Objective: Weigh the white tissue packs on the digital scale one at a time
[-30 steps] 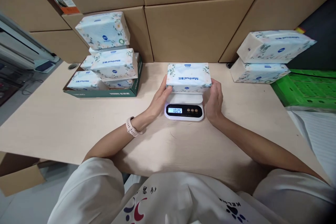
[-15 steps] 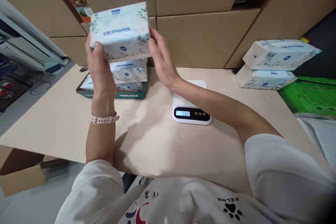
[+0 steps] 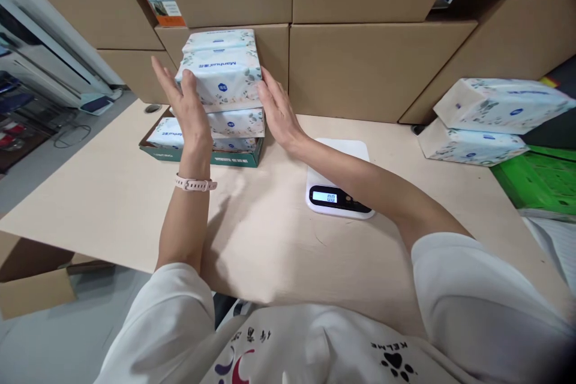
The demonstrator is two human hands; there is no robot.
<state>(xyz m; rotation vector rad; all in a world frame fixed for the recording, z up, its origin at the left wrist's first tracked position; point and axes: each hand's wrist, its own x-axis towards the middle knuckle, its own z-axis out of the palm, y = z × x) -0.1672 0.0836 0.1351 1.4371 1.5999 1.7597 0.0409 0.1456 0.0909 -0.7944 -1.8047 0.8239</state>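
Observation:
A white floral tissue pack point(image 3: 220, 75) rests on top of a pile of like packs point(image 3: 236, 122) in a shallow green tray point(image 3: 234, 160) at the back left of the table. My left hand point(image 3: 184, 111) is at the pack's left end, fingers spread and stretched up. My right hand point(image 3: 276, 111) lies flat against its right end. Neither hand is wrapped round it. A white kitchen scale point(image 3: 339, 192) stands bare in the middle, its display reading 0.0.
Two more tissue packs point(image 3: 490, 120) lie stacked at the far right, beside a green crate point(image 3: 540, 183). Large cardboard boxes point(image 3: 373, 66) wall off the back of the pale wooden table point(image 3: 112, 192). A pink watch point(image 3: 195, 183) is on my left wrist.
Both hands lifted the pack off the scale, carried it up and left, and set it on the pile in the tray. The fingers have opened. The scale reading dropped to 0.0.

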